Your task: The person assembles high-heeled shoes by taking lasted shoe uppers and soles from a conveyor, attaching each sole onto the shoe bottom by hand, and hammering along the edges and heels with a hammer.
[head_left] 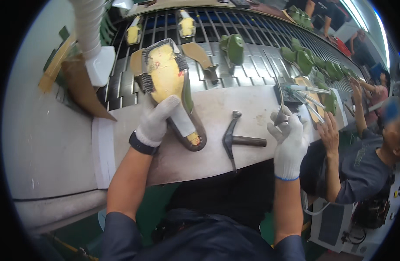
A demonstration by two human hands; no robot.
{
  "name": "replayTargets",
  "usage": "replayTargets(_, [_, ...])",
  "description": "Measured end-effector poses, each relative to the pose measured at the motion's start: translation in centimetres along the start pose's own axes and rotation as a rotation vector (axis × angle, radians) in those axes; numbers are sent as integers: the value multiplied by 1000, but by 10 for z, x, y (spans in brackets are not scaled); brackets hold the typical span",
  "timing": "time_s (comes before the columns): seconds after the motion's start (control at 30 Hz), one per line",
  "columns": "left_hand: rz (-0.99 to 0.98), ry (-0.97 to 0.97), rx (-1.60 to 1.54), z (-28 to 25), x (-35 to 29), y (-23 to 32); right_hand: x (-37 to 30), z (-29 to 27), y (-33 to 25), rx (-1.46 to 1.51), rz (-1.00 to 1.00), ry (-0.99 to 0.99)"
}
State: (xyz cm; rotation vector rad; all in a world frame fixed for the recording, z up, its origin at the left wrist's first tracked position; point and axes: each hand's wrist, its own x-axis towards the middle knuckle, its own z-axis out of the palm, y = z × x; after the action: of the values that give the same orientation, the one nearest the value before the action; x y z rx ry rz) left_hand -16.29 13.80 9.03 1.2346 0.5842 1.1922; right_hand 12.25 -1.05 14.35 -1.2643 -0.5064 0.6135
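My left hand, in a white knit glove with a black band at the wrist, grips a lasted shoe. The shoe is bottom up, showing a yellowish insole, pleated dark edges round the wide end and a pale strip toward the narrow end. A white-gloved right hand, mine, is closed around a long thin metal tool pointing up and away; its exact kind I cannot make out. Between my hands a hammer with a dark handle lies on the worktable.
Beyond the table runs a slatted metal conveyor carrying tan insoles, green shoe parts and more lasted shoes. A white duct hood hangs at left. Close on the right, a co-worker's hand is near several pale rods.
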Motion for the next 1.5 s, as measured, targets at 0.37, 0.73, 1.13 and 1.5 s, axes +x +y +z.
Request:
replayTargets(0.37, [80, 159, -47, -14, 0, 3, -72, 62, 109, 38, -174, -116])
replayTargets(0.73, [41, 77, 27, -8, -3, 10, -35, 27, 47, -240, -301, -563])
replayTargets(1.13, [21, 165, -69, -12, 3, 1, -43, 34, 88, -655, -577, -531])
replayTargets(1.5, [943, -466, 1057, 38, -94, 17, -36, -6, 87, -490, -440, -420])
